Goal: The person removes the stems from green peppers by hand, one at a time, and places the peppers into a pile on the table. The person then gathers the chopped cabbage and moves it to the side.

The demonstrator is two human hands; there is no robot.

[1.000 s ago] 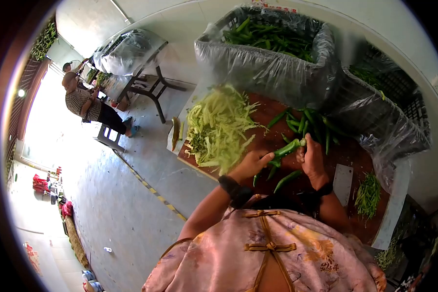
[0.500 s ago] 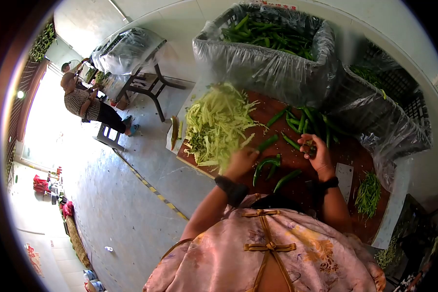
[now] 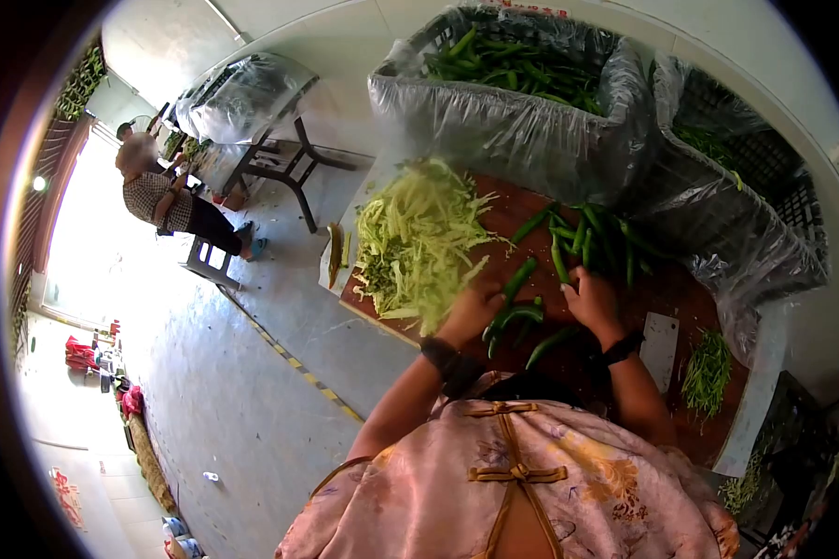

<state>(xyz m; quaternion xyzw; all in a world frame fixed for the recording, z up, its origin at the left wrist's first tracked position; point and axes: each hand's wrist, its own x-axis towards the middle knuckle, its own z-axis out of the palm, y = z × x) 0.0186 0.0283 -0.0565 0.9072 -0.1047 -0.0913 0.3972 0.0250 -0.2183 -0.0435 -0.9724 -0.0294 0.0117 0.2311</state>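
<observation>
My left hand [image 3: 473,311] is closed beside the pale green shredded pile [image 3: 415,238], at the lower end of a green pepper [image 3: 519,279]; what its fingers hold is partly hidden. My right hand [image 3: 591,300] has its fingers together at the lower tip of another green pepper [image 3: 558,258], near a heap of peppers [image 3: 606,238]. A curved pepper [image 3: 513,319] lies between my hands, and one more [image 3: 550,347] rests closer to my body. All of these are on the red-brown board [image 3: 671,279].
Plastic-lined crates of peppers [image 3: 503,121] and of greens [image 3: 718,200] stand behind the board. A cleaver blade [image 3: 660,349] and thin green strips [image 3: 708,373] lie at the right. Another person [image 3: 158,200] stands far left near a covered table [image 3: 242,102].
My right hand has moved down onto the board and closed at a pepper's tip. The pepper beside my left hand is now more upright. The curved pepper has shifted slightly.
</observation>
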